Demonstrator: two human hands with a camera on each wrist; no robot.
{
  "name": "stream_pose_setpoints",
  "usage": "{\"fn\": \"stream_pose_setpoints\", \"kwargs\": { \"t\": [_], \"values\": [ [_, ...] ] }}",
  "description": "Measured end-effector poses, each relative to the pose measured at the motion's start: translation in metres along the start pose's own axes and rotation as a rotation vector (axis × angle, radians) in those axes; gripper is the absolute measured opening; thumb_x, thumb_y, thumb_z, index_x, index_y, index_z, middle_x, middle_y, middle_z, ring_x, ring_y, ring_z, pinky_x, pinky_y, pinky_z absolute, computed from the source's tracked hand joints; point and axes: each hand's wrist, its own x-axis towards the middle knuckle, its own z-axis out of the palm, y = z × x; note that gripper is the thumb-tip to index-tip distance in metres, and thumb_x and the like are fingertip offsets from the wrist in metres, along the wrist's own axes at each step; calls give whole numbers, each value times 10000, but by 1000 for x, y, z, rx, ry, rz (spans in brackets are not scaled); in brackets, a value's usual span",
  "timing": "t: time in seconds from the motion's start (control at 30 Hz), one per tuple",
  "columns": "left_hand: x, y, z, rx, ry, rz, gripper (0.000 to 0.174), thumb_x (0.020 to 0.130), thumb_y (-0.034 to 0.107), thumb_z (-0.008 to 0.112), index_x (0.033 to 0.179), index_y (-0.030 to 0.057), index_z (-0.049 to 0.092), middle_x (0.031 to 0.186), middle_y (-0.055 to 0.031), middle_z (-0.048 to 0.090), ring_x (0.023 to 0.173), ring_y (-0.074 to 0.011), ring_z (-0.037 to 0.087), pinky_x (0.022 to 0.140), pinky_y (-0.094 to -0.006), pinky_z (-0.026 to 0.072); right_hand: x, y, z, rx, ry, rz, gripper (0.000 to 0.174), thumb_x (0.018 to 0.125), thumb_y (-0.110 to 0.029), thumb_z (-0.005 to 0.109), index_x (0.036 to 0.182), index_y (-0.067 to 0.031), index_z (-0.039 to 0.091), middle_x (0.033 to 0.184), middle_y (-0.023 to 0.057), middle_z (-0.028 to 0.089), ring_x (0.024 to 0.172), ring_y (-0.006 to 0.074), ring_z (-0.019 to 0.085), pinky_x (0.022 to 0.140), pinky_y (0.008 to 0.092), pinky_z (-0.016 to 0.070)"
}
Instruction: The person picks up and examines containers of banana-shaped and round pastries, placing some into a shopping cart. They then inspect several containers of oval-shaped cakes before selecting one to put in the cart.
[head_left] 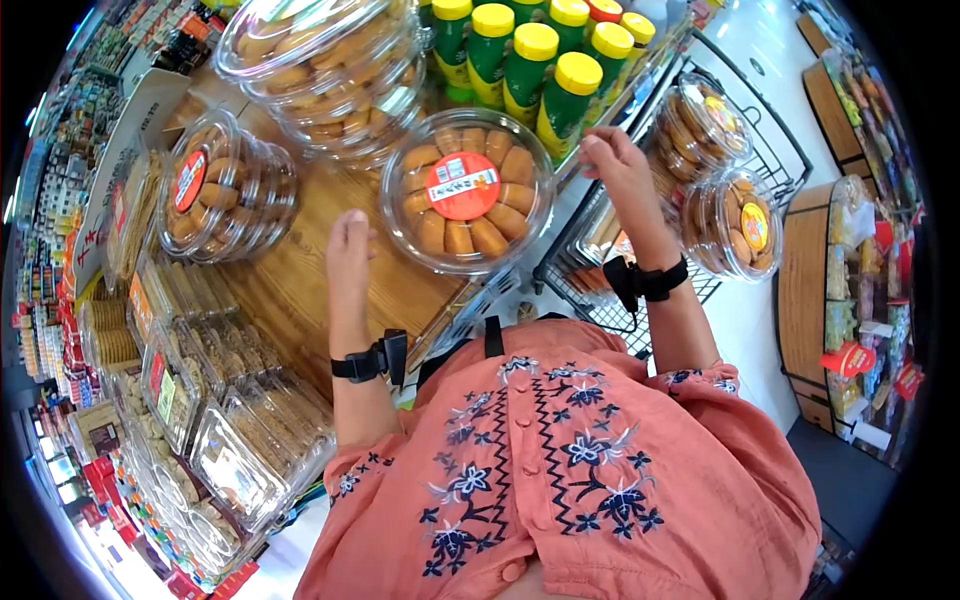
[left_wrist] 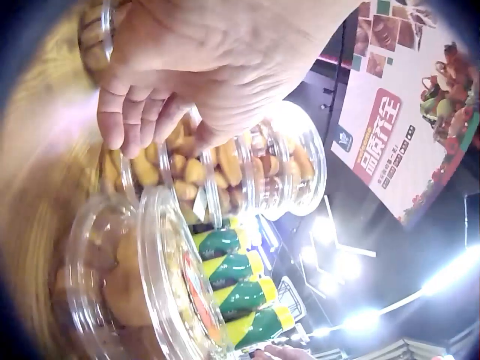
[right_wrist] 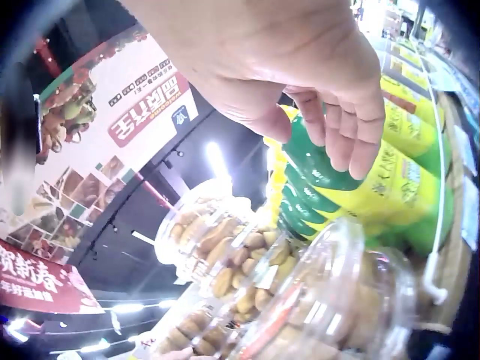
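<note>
A round clear plastic tub of pastries [head_left: 510,225] with a red and white label sits on the wooden table between my hands. My left hand [head_left: 350,255] hovers over the wood left of this tub, its fingers loosely bent around nothing in the left wrist view. On the other side, my right hand [head_left: 622,172] is raised near the green and yellow bottles [head_left: 525,70], with relaxed fingers and nothing in the grasp. In the right wrist view those fingers overlap the nearest green bottle [right_wrist: 307,154]. Behind the labelled tub rises a stack of similar pastry tubs [head_left: 330,70].
Another stack of tubs [head_left: 225,190] leans at the table's left. Boxes of biscuits [head_left: 250,450] fill the near left. A black wire cart [head_left: 790,160] at the right holds several pastry tubs [head_left: 735,225]. Beyond it, a wooden display shelf [head_left: 805,270] borders the aisle.
</note>
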Motion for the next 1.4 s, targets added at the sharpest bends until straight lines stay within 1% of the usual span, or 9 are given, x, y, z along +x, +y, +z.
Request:
{"fn": "stream_pose_setpoints", "kwargs": {
  "t": [0.07,0.13,0.3,0.67,0.87,0.97,1.17,1.27,1.4],
  "values": [
    [2,-4,15,-17,-62,-32,454,1016,381,558,1262,1,599,1053,-64,656,899,-137,623,732,-285,506,-4,14,-2,-19,-9,55,379,977,-287,587,1180,32,623,944,55,655,862,129,623,717,276,529],
    [3,-11,20,-22,-92,-43,435,1010,392,572,1240,25,619,1043,-36,648,894,-123,612,736,-285,504,-8,19,-3,-56,-128,152,391,990,-319,576,1189,13,630,1033,66,670,947,154,654,778,300,543],
    [7,-21,28,-33,-96,-93,376,998,380,604,1168,46,642,973,1,645,857,-92,593,727,-263,491,-13,33,4,97,-284,262,374,983,-352,591,1121,-10,649,1015,58,670,938,151,652,787,306,544],
    [9,-30,27,-361,-85,-111,196,987,278,649,1027,87,639,939,-4,659,856,-98,603,762,-273,486,-18,7,20,157,-288,289,264,938,-357,664,962,-96,626,916,-11,633,857,103,616,768,286,500],
    [-13,-5,15,-503,-70,-42,167,991,221,640,1039,68,592,1003,-32,651,921,-138,606,841,-312,495,-25,-21,25,235,-354,301,231,936,-334,674,933,-125,576,932,-19,615,869,97,625,756,288,506],
    [-35,27,12,-639,-34,-54,145,990,203,639,1023,79,570,956,-15,636,875,-128,613,785,-276,510,-35,-36,34,293,-417,272,229,936,-320,681,919,-121,569,927,-16,616,856,94,621,729,259,496],
    [-46,26,-20,-714,-15,-15,153,990,181,627,1063,78,540,1084,-55,629,1002,-182,624,923,-351,516,-44,-57,60,287,-492,155,246,936,-282,700,878,-84,567,838,-23,594,737,62,554,646,223,448],
    [-52,10,-32,-782,-10,-11,225,1007,194,583,1168,41,546,1193,-99,625,1119,-218,609,1000,-389,496,-53,-74,72,183,-589,56,213,969,-293,659,904,-108,574,849,-56,559,807,34,555,715,212,457],
    [-72,24,-38,-841,-62,21,412,1028,229,517,1363,-6,480,1349,-143,571,1253,-252,558,1079,-413,451,-62,-86,90,183,-643,24,220,964,-270,665,903,-84,564,820,-55,548,760,37,534,683,215,426]
  ]
}}
